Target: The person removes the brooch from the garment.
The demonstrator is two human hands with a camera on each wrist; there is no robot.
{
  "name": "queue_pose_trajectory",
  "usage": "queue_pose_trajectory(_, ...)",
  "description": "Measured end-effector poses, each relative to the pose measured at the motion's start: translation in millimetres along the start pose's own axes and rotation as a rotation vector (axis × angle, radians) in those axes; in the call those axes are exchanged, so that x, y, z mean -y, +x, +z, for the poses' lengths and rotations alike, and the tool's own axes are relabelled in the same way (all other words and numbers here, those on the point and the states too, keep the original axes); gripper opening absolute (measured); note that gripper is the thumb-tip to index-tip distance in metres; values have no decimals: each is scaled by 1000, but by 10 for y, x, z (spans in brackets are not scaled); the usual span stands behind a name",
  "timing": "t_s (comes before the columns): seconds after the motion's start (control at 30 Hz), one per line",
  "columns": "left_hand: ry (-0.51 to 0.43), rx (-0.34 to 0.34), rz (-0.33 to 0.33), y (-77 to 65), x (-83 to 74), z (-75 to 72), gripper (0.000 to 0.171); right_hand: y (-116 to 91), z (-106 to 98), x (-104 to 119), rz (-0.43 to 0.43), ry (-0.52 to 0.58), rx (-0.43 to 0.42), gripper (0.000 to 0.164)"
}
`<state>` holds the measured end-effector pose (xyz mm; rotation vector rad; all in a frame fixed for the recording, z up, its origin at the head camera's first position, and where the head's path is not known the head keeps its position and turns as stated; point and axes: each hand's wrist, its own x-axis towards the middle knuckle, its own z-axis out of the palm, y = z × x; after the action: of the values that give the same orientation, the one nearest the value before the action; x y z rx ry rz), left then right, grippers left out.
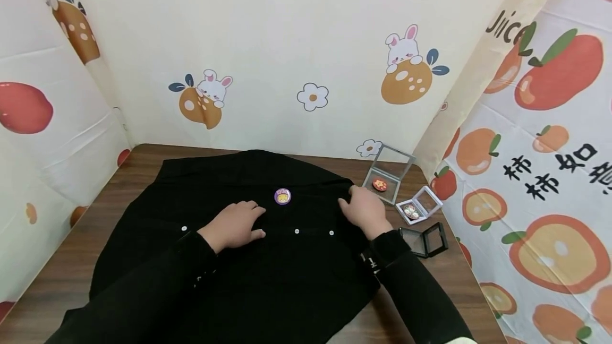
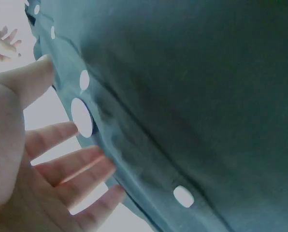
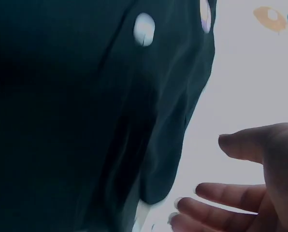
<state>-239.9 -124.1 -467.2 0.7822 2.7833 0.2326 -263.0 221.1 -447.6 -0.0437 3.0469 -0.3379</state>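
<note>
A black shirt [image 1: 229, 280] with white buttons [image 1: 297, 231] lies spread over the wooden table. On its far half sits a round purple badge [image 1: 282, 196] with a yellow figure. My left hand [image 1: 234, 225] is over the shirt just left of the badge, fingers extended and holding nothing. In the left wrist view its fingertips come close to the badge [image 2: 82, 117], which shows pale and edge-on. At the shirt's right edge is my right hand [image 1: 365, 210]. Its fingers look spread and loosely bent in the right wrist view, with nothing between them; whether they touch the cloth I cannot tell.
Right of the shirt stand three opened small cases: a grey-rimmed clear one [image 1: 393, 191] with a red badge [image 1: 380, 184], a white one [image 1: 430, 201] with a patterned badge [image 1: 410, 211], and a black one [image 1: 435, 240]. Fruit-printed cloth [image 1: 311, 46] walls the table's back and sides.
</note>
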Motion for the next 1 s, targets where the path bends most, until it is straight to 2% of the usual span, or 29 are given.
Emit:
queue_pose_trajectory(0.23, -54, -87, 14, 248, 68, -65, 54, -15, 131, 506, -122, -103, -46, 46)
queue_pose_trajectory(0.43, -66, -160, 24, 443, 101, -46, 49, 57, 275, 814, -156, -140, -4, 45)
queue_pose_trajectory(0.7, -54, -193, 14, 659, 181, 74, 47, 218, 583, 988, -155, -154, 70, 43)
queue_pose_trajectory(0.9, -29, -172, -32, 762, 224, 150, 48, 322, 673, 1059, -149, -123, 58, 42)
queue_pose_trajectory(1.0, -3, -157, -29, 799, 198, 147, 50, 352, 684, 1078, -157, -126, 73, 41)
